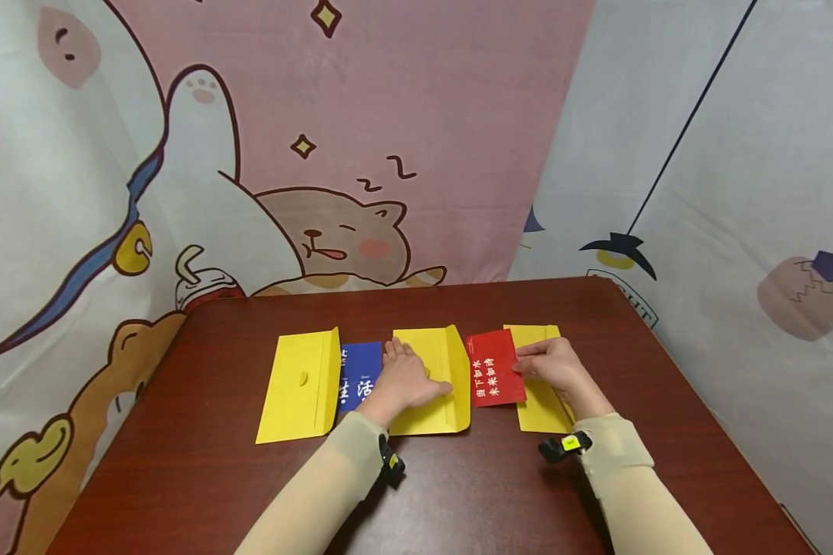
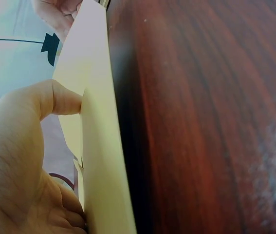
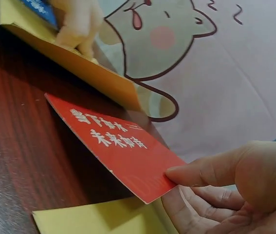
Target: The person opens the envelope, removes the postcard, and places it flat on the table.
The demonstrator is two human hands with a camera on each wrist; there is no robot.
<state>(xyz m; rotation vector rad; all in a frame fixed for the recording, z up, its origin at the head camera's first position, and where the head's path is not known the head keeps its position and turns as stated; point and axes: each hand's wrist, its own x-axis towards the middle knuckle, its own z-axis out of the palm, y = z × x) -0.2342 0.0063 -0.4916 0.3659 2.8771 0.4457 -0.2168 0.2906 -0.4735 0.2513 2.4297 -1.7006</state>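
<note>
In the head view my right hand pinches the right edge of a red card with white writing. The right wrist view shows the thumb on top of the red card, which is tilted up off the table. My left hand rests on the middle yellow envelope, its fingers stretched out. In the left wrist view the thumb touches that envelope. A blue card with white writing lies left of this hand, partly hidden. Beneath my right hand lies another yellow envelope.
A third yellow envelope lies at the left with its flap on the right side. All of this is on a dark red wooden table. A cartoon-printed cloth hangs behind the table.
</note>
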